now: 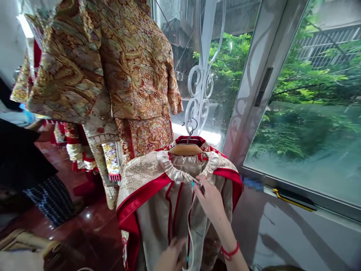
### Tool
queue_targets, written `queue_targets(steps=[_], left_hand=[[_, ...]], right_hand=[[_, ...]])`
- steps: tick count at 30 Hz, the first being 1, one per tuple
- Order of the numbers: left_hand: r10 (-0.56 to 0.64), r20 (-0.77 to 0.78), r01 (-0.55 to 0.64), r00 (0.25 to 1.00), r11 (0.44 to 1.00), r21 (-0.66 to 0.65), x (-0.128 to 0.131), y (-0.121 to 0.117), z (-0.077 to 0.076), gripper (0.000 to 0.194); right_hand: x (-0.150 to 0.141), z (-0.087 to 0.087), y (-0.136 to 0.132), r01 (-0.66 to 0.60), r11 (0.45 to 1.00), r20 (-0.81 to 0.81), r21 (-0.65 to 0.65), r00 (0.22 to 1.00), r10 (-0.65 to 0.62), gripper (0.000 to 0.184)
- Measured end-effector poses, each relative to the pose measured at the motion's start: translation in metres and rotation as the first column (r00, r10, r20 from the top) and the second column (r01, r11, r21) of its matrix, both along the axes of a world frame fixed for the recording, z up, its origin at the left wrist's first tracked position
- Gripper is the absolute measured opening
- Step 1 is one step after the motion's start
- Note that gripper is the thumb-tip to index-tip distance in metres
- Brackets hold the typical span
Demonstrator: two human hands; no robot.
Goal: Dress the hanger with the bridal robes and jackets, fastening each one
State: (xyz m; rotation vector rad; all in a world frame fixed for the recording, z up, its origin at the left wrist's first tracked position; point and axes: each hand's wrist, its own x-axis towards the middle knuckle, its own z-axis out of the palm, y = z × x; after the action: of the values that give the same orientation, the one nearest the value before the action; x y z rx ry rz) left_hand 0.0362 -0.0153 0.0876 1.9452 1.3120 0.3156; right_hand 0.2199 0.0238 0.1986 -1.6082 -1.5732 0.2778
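A cream garment with red trim (pixel 152 188) hangs on a wooden hanger (pixel 186 150) in front of me. Its gathered satin band (pixel 180 175) loops below the hanger, and a pale drawstring cord (pixel 191 233) trails down from the band's front. My right hand (pixel 210 199), wearing a red bracelet, is closed at the front of the band, its fingertips pinching the cord where it leaves the fabric. Lower down, my left hand (pixel 172 258) is smeared by motion beside the cord's lower part. Whether it grips anything cannot be made out.
Gold embroidered jackets (pixel 138 75) hang behind at the left. A white scrolled window bar (pixel 200 90) carries the hanger's hook area. The window frame (pixel 262 86) rises at right; a yellow-and-black tool (pixel 295 199) lies on its sill. Another person (pixel 25 162) stands at far left.
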Motion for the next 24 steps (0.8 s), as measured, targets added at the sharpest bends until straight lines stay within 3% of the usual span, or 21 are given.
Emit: queue_targets(steps=[2,4,6,7,8,10,12,15,18,21,23,24], left_hand=[[0.012,0.112,-0.038,0.994,0.972,0.230,0.007,0.011,0.049,0.049],[-0.028,0.165,-0.047,0.986,0.899,0.435,0.019,0.022,0.096,0.049],[0.001,0.113,-0.064,0.994,0.830,0.554,0.033,0.032,0.124,0.036],[0.036,0.084,-0.079,0.996,0.801,0.594,0.040,0.036,0.129,0.028],[0.080,0.068,-0.105,0.994,0.775,0.624,0.044,0.038,0.128,0.021],[0.152,0.086,-0.170,0.985,0.727,0.665,0.044,0.038,0.113,0.019],[0.197,0.149,-0.246,0.969,0.698,0.673,0.029,0.032,0.091,0.025],[0.265,0.220,-0.344,0.939,0.686,0.641,-0.022,0.019,0.062,0.022],[0.412,0.143,-0.409,0.900,0.681,0.607,-0.085,0.009,0.045,0.010],[0.591,0.062,-0.457,0.805,0.549,0.700,-0.112,0.001,0.048,0.008],[0.567,0.107,-0.419,0.817,0.455,0.786,-0.091,-0.001,0.066,0.014],[0.481,0.132,-0.371,0.867,0.445,0.815,-0.071,0.002,0.080,0.016]], right_hand=[[-0.001,-0.013,-0.016,-0.030,0.999,0.013,-0.013,0.999,0.030,0.029],[-0.002,-0.029,-0.036,-0.135,0.990,0.015,-0.039,0.991,0.136,0.034],[-0.001,-0.039,-0.052,-0.197,0.975,0.047,-0.104,0.978,0.203,0.040],[0.002,-0.040,-0.057,-0.191,0.970,0.079,-0.150,0.976,0.204,0.043],[0.007,-0.037,-0.059,-0.143,0.968,0.122,-0.206,0.978,0.170,0.043],[0.026,-0.026,-0.054,0.082,0.947,0.243,-0.310,0.970,-0.004,0.043],[0.055,-0.014,-0.043,0.326,0.870,0.349,-0.370,0.916,-0.195,0.047],[0.111,-0.012,-0.031,0.533,0.761,0.365,-0.370,0.836,-0.409,0.046],[0.157,-0.033,-0.045,0.577,0.758,0.232,-0.303,0.816,-0.529,0.040],[0.164,-0.052,-0.070,0.633,0.754,0.198,-0.175,0.773,-0.602,0.035],[0.137,-0.050,-0.079,0.612,0.790,0.155,-0.040,0.785,-0.600,0.029],[0.116,-0.046,-0.078,0.553,0.833,0.090,0.022,0.828,-0.553,0.027]])
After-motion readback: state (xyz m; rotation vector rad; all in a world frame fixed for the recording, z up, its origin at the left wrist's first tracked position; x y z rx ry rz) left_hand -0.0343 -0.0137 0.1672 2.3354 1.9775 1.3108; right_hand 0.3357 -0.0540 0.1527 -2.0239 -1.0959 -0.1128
